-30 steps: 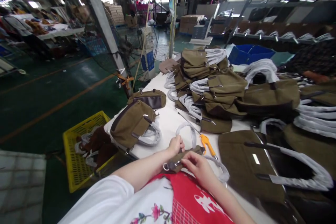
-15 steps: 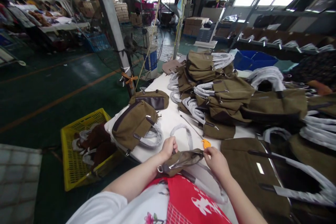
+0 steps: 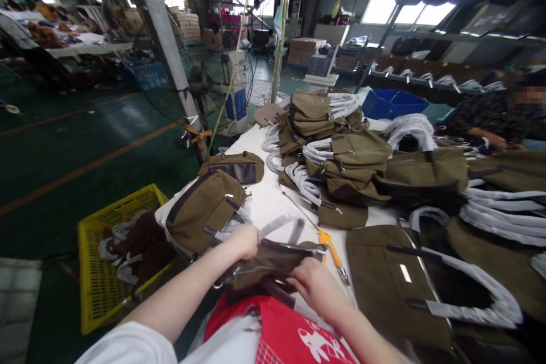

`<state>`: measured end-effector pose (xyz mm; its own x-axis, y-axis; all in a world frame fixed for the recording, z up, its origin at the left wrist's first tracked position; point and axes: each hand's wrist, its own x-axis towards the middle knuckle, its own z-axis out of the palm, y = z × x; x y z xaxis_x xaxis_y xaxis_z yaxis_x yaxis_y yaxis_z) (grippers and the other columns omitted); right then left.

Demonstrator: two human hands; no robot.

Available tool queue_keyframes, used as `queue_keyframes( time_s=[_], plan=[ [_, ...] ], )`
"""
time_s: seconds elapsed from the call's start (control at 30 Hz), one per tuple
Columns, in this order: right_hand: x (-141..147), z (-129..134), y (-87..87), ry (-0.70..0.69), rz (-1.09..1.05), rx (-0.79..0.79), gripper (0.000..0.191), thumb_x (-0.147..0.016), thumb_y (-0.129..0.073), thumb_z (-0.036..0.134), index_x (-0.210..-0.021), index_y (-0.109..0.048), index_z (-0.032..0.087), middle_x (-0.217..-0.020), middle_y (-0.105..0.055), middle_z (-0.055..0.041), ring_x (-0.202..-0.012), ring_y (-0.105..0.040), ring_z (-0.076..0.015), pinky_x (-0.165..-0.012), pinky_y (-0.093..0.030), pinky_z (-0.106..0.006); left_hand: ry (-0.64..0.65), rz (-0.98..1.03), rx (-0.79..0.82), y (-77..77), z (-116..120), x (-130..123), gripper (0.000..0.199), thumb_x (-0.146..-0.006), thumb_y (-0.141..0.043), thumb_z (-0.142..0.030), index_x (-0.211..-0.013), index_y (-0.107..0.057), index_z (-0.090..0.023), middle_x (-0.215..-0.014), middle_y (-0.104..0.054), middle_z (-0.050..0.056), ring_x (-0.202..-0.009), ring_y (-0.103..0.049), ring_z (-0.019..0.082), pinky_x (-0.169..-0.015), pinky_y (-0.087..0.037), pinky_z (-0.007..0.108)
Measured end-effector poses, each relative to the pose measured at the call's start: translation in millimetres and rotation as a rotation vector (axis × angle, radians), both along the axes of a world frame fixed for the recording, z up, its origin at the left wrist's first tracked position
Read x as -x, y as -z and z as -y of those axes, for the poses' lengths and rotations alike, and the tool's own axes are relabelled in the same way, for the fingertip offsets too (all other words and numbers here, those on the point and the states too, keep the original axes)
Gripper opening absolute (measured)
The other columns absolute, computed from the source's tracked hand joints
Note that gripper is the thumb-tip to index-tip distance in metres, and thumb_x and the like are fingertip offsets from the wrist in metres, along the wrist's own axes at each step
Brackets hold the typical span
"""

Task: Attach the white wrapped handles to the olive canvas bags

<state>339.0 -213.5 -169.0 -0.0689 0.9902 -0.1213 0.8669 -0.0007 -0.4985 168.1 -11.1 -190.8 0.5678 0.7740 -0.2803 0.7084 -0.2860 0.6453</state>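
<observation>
An olive handbag with its mouth open lies at the table's near edge, against the red apron. My left hand is closed on the far left part of its rim. On the near right rim, my right hand has its fingers bent and pinches the edge; its fingertips are partly hidden. White-wrapped handles stand up behind the bag. Just beyond my right hand lies an orange air blow gun with a long thin nozzle and a metal fitting. Another olive handbag stands beside my left hand.
A pile of olive handbags covers the table's far side, and a large one lies at right. A yellow crate with brown bags stands on the floor at left. A metal post rises behind. Another person's arm is at far right.
My left hand has gone left along the rim. My right hand has left the bag's right end for its near rim. The bag's mouth is spread wider. The view has shifted slightly right.
</observation>
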Motion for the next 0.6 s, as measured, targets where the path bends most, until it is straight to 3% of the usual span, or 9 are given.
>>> queue_keyframes(
  time_s=[0.07, 0.1, 0.17, 0.23, 0.33, 0.37, 0.4, 0.5, 0.6],
  plan=[
    [13.1, 9.9, -20.2, -0.105, 0.027, -0.053, 0.025, -0.093, -0.052, 0.025, -0.074, -0.067, 0.021, -0.074, -0.072, -0.005, -0.08, -0.064, -0.0203, -0.091, -0.048, -0.036, -0.186, -0.038, -0.081, -7.3, -14.9, 8.2, 0.013, -0.061, -0.069, -0.01, -0.054, -0.062, -0.018, -0.07, -0.071, 0.017, -0.085, -0.07, 0.035, -0.087, -0.048, 0.044],
    [16.6, 14.2, -29.0, -0.154, 0.015, -0.082, 0.024, -0.092, -0.051, 0.022, -0.073, -0.066, 0.021, -0.073, -0.072, -0.0039, -0.077, -0.064, -0.0191, -0.097, -0.046, -0.037, -0.218, -0.032, -0.092, -13.0, -18.7, 12.4, 0.009, -0.066, -0.066, -0.011, -0.06, -0.066, -0.017, -0.077, -0.073, 0.019, -0.091, -0.07, 0.035, -0.089, -0.048, 0.043],
    [11.4, 19.4, -39.2, -0.198, -0.044, -0.142, 0.022, -0.092, -0.052, 0.022, -0.075, -0.066, 0.022, -0.071, -0.071, -0.0018, -0.073, -0.064, -0.0175, -0.106, -0.043, -0.04, -0.214, 0.045, -0.081, -27.9, -14.7, 21.7, 0.014, -0.072, -0.061, -0.013, -0.075, -0.074, -0.018, -0.088, -0.076, 0.016, -0.095, -0.07, 0.031, -0.089, -0.049, 0.037],
    [-14.9, 18.9, -34.7, -0.086, -0.148, -0.193, 0.023, -0.094, -0.051, 0.029, -0.08, -0.068, 0.024, -0.076, -0.072, -0.0029, -0.077, -0.065, -0.0186, -0.103, -0.045, -0.041, -0.168, 0.158, -0.07, -45.2, 5.3, 32.8, 0.022, -0.075, -0.058, -0.014, -0.086, -0.076, -0.019, -0.092, -0.077, 0.011, -0.092, -0.07, 0.026, -0.085, -0.05, 0.032],
    [-83.8, 9.9, 2.5, 0.415, -0.219, -0.144, 0.03, -0.095, -0.043, 0.039, -0.098, -0.068, 0.023, -0.105, -0.074, -0.0086, -0.101, -0.066, -0.0224, -0.096, -0.05, -0.036, -0.092, 0.2, -0.162, -69.7, 50.6, 54.1, 0.024, -0.08, -0.053, -0.016, -0.085, -0.076, -0.02, -0.087, -0.076, 0.007, -0.083, -0.07, 0.022, -0.078, -0.051, 0.03],
    [-107.9, 6.0, 20.5, 0.602, -0.165, -0.02, 0.029, -0.093, -0.044, 0.039, -0.104, -0.066, 0.024, -0.114, -0.072, -0.0072, -0.109, -0.065, -0.0216, -0.099, -0.049, -0.034, -0.09, 0.176, -0.22, -76.4, 65.4, 62.6, 0.025, -0.082, -0.052, -0.017, -0.086, -0.076, -0.02, -0.086, -0.076, 0.007, -0.082, -0.07, 0.022, -0.077, -0.051, 0.029],
    [-129.4, 2.7, 39.4, 0.669, -0.129, 0.055, 0.03, -0.091, -0.044, 0.035, -0.107, -0.066, 0.022, -0.116, -0.072, -0.0102, -0.109, -0.066, -0.0242, -0.098, -0.049, -0.036, -0.104, 0.15, -0.279, -82.2, 78.8, 72.0, 0.027, -0.082, -0.05, -0.018, -0.089, -0.076, -0.021, -0.088, -0.076, 0.006, -0.083, -0.07, 0.021, -0.077, -0.052, 0.029],
    [-167.4, -0.3, 91.6, 0.705, -0.056, 0.23, 0.019, -0.072, -0.052, 0.018, -0.083, -0.068, 0.014, -0.096, -0.074, -0.0227, -0.099, -0.07, -0.0358, -0.091, -0.053, -0.046, -0.249, 0.095, -0.435, -94.5, 110.4, 105.2, 0.031, -0.08, -0.053, -0.02, -0.1, -0.076, -0.022, -0.096, -0.076, 0.006, -0.089, -0.071, 0.022, -0.08, -0.054, 0.029],
    [-171.4, 8.5, 123.7, 0.653, -0.049, 0.318, 0.008, -0.058, -0.056, 0.017, -0.054, -0.054, 0.023, -0.066, -0.068, -0.0181, -0.082, -0.072, -0.0408, -0.08, -0.056, -0.052, -0.445, 0.012, -0.544, -102.0, 136.7, 143.2, 0.033, -0.078, -0.053, -0.021, -0.102, -0.075, -0.021, -0.101, -0.076, 0.007, -0.092, -0.071, 0.022, -0.082, -0.054, 0.029]
  ],
)
